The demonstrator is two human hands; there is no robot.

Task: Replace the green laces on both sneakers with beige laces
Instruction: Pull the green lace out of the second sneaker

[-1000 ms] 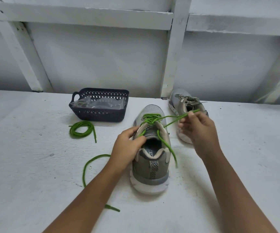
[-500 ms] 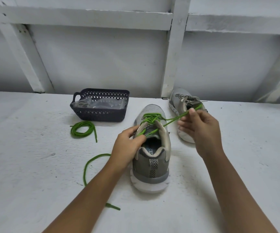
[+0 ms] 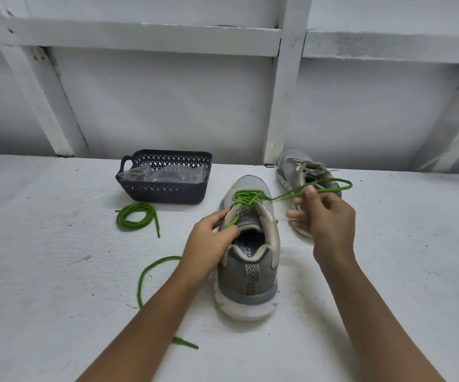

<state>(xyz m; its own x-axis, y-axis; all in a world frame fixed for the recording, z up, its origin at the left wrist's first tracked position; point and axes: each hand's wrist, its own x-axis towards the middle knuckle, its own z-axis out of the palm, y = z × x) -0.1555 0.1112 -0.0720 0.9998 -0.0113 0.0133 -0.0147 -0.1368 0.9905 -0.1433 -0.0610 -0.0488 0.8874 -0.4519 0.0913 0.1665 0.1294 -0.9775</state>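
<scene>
Fingers [image 3: 218, 216] of your left hand [image 3: 209, 241] clamp the near sneaker [image 3: 250, 271] at its collar; your right hand [image 3: 330, 219] pinches its green lace [image 3: 283, 196], taut from the eyelets. Past your right fingertips lies the second sneaker [image 3: 294, 166]; left of your left fingers, a loose green lace [image 3: 136, 205] coils

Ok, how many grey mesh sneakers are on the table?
2. The near grey mesh sneaker stands mid-table, heel toward the camera, gripped by the left hand. The far grey sneaker sits by the white wall, partly hidden behind the right hand pinching the green lace.
</scene>
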